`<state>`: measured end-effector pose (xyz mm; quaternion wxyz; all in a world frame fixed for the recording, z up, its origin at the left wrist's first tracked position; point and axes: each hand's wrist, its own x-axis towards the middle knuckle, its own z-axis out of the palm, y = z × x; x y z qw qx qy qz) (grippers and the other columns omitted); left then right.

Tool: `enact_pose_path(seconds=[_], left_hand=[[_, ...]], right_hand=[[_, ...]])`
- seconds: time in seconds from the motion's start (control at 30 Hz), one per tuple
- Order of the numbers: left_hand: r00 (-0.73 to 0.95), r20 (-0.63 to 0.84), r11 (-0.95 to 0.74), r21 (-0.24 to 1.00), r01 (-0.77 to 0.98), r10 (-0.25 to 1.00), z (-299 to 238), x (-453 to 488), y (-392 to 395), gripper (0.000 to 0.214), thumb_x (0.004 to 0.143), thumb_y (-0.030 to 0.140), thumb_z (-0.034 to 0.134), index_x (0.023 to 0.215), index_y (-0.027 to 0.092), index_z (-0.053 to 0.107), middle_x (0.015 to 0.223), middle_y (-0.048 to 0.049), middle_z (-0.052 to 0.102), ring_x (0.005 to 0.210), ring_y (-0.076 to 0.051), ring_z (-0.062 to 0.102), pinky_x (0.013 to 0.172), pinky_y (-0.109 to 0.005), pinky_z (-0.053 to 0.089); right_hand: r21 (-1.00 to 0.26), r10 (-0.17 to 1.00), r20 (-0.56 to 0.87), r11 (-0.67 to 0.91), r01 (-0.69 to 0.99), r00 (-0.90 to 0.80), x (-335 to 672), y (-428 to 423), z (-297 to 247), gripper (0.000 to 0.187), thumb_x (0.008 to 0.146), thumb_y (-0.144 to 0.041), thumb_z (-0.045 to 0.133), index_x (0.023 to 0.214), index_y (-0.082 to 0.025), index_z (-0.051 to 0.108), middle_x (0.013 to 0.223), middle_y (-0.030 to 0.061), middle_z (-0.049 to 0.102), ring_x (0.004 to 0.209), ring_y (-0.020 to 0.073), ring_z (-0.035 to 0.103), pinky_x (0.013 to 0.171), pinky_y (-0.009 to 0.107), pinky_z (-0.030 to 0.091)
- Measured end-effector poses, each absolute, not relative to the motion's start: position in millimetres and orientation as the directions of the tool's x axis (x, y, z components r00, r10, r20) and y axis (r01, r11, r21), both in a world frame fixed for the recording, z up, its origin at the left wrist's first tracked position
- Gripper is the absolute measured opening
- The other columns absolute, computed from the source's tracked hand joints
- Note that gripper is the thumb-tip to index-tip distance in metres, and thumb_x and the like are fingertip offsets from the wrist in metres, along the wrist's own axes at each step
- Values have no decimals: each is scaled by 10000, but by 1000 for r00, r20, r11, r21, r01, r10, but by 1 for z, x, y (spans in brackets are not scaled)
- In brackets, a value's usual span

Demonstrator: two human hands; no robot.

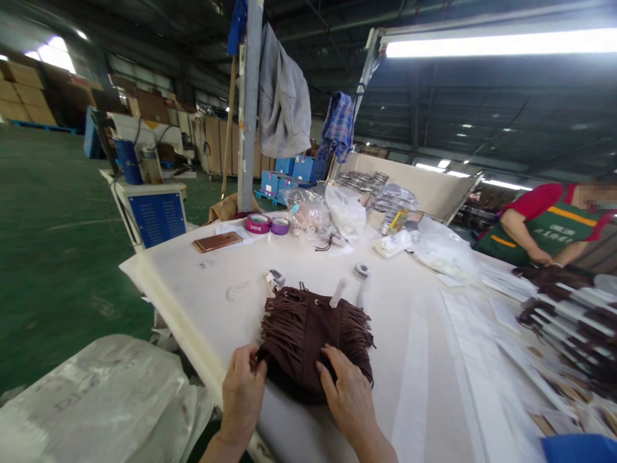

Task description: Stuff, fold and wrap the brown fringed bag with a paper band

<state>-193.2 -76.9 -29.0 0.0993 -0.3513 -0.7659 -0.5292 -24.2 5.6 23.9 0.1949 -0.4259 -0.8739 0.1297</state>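
By the white worktop's [193,289] near edge — steady the soft brown fringed bag [311,328] with corner-pinching left hand [243,382], finger-spread right hand [351,399].
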Motion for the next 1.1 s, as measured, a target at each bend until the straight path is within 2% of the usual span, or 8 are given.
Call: enact_pose_path(seconds=[0.1, 0.3, 0.43, 0.6, 0.8, 0.93, 1.0, 1.1], left_hand=[[-694, 587, 190, 690, 698, 417, -31, -187, -76, 141, 776, 263, 415, 842, 192, 517, 737, -34, 592, 663, -184, 594, 624, -306, 514], [-626, 652, 216, 598, 771, 428, -27, -176, -64, 213, 766, 110, 362, 892, 173, 522, 842, -77, 607, 820, -204, 595, 760, -341, 510], [-620, 651, 280, 556, 782, 439, -25, -175, -58, 274, 705, 23, 334, 842, 168, 522, 788, -81, 606, 765, -214, 592, 705, -346, 515], [-593, 630, 326, 497, 804, 502, -21, -184, -56, 261, 671, -1, 338, 751, 172, 515, 677, -73, 587, 641, -218, 588, 581, -325, 498], [-442, 616, 170, 449, 877, 653, -20, -216, -70, 222, 686, 62, 337, 679, 205, 507, 622, -25, 587, 618, -166, 598, 599, -274, 503], [-392, 589, 115, 451, 885, 706, -14, -229, -82, 194, 668, 81, 342, 627, 213, 480, 585, -3, 564, 576, -146, 581, 561, -255, 507], [-398, 586, 123, 452, 884, 706, 0, -225, -87, 194, 663, 85, 353, 662, 204, 508, 648, -22, 591, 633, -161, 596, 579, -273, 519], [-324, 669, 66, 381, 922, 669, 34, -202, -82, 347, 730, 76, 342, 990, 132, 565, 1008, -111, 617, 977, -195, 569, 862, -349, 487]], right_hand=[[-386, 783, 262, 621, 682, -565, -23, 5, 22, 317, 871, -299, 438, 1123, -183, 590, 1184, 61, 593, 1112, 220, 540, 935, 378, 449], [-367, 753, 323, 658, 657, -573, -23, 6, 18, 317, 872, -279, 419, 1112, -171, 596, 1162, 71, 606, 1095, 218, 552, 921, 374, 462], [-348, 736, 357, 677, 649, -576, -23, 6, 16, 318, 869, -271, 411, 1099, -164, 602, 1150, 81, 613, 1083, 217, 561, 910, 368, 470], [-314, 731, 370, 680, 663, -574, -25, 4, 10, 321, 878, -254, 389, 1101, -154, 597, 1150, 84, 612, 1091, 224, 555, 920, 387, 462], [-269, 704, 433, 697, 665, -563, -25, -1, -4, 342, 884, -251, 386, 1132, -120, 581, 1177, 97, 593, 1112, 218, 540, 940, 382, 460], [-231, 669, 457, 725, 648, -586, -22, 0, -6, 338, 881, -239, 390, 1134, -124, 581, 1184, 93, 588, 1112, 213, 540, 938, 371, 464], [-210, 653, 472, 735, 645, -592, -23, 1, -6, 337, 881, -236, 389, 1135, -126, 580, 1187, 94, 587, 1112, 213, 540, 930, 366, 468], [-172, 632, 494, 744, 646, -597, -25, 0, -6, 335, 872, -216, 386, 1128, -134, 586, 1191, 89, 585, 1116, 214, 536, 923, 362, 468]])
